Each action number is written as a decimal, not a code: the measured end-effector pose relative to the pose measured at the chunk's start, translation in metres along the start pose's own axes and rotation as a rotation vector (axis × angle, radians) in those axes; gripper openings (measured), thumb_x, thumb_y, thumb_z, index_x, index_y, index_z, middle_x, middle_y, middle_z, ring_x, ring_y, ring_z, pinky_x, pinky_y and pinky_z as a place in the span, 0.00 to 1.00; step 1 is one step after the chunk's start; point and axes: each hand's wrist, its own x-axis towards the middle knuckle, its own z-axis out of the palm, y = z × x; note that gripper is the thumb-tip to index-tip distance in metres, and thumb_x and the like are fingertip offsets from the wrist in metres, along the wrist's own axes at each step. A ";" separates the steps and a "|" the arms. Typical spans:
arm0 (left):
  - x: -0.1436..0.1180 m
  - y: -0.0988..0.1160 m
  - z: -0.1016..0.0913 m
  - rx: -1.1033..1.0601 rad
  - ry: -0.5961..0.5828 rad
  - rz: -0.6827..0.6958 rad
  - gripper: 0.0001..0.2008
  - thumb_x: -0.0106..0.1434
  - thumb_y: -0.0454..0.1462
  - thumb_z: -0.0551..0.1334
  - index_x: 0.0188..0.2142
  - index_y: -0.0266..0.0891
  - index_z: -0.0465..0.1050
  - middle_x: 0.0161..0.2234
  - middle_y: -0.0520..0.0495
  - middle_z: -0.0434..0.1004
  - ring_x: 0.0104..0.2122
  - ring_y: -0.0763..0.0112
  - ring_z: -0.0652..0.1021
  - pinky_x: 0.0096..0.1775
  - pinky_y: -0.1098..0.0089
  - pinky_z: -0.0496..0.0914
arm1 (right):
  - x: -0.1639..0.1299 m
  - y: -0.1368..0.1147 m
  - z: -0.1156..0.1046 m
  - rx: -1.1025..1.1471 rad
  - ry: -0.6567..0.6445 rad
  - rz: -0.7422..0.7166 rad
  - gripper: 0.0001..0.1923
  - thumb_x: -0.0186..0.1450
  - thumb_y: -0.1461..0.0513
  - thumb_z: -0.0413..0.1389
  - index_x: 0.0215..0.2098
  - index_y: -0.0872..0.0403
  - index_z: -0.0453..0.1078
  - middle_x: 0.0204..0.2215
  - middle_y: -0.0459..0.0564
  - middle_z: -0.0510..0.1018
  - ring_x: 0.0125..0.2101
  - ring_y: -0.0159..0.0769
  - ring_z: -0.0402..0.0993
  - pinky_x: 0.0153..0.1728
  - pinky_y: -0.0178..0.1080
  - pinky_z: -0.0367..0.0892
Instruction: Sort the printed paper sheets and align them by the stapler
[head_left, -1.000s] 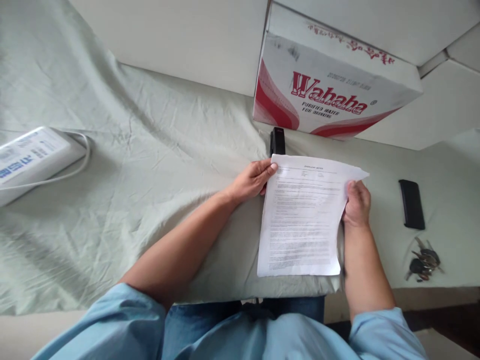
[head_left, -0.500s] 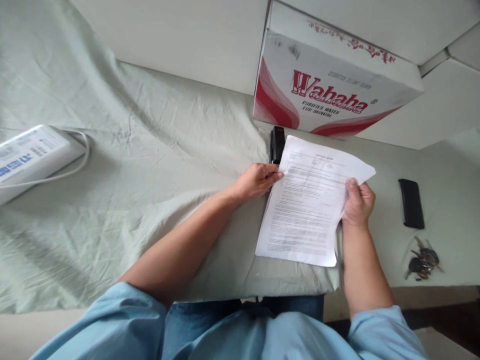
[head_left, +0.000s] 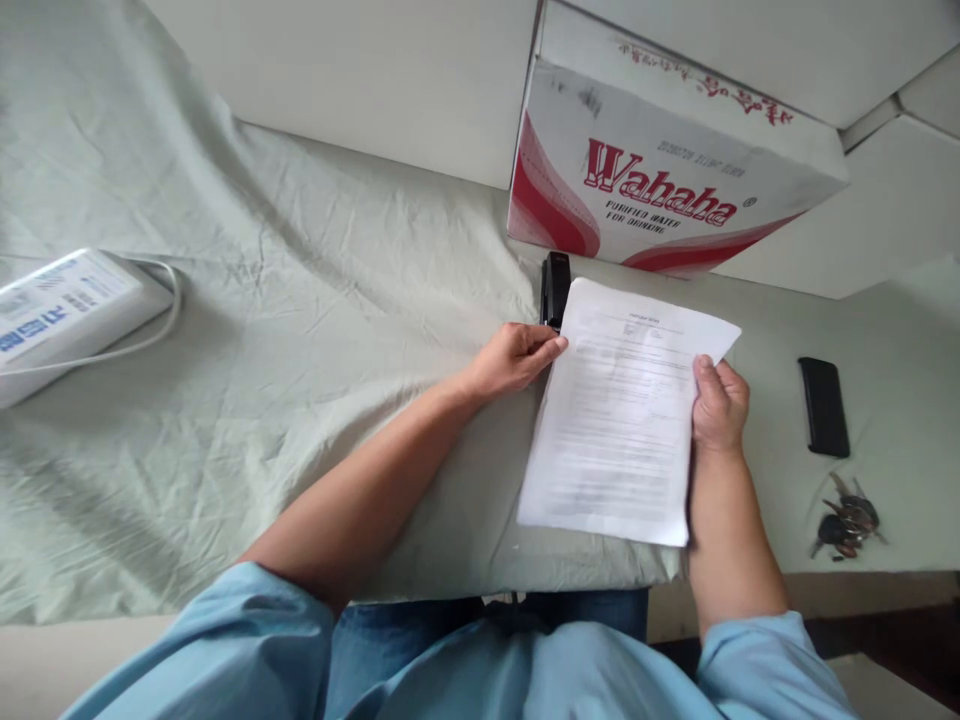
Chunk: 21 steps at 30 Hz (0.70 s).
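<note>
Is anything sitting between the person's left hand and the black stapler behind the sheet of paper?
Nothing visible does. The left hand rests on the cloth at the left edge of the paper, fingertips just below the stapler. The paper's upper left corner covers the stapler's near end; the right hand grips the paper's right edge.

**Hidden, cropped and unreadable parts**

The printed sheets (head_left: 626,410) are motion-blurred toward their lower half, and no line of their text can be read. They cover the near end of the black stapler (head_left: 556,288), and the fingers of the right hand (head_left: 718,405) behind them are out of sight; only its thumb shows. The left hand (head_left: 517,358) has its fingertips tucked at the paper's edge, so its grip is unclear. The white device (head_left: 67,315) runs off the left edge. The carton (head_left: 660,180) is cropped at the top. The keys (head_left: 847,525) are too small to count
</note>
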 end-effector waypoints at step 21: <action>0.011 -0.005 0.015 0.176 0.528 -0.185 0.19 0.59 0.26 0.64 0.43 0.46 0.60 0.28 0.57 0.80 0.31 0.67 0.80 0.40 0.64 0.68 | 0.003 -0.010 -0.009 -0.135 -0.249 0.364 0.26 0.57 0.41 0.74 0.37 0.53 0.83 0.30 0.50 0.88 0.33 0.47 0.86 0.31 0.42 0.77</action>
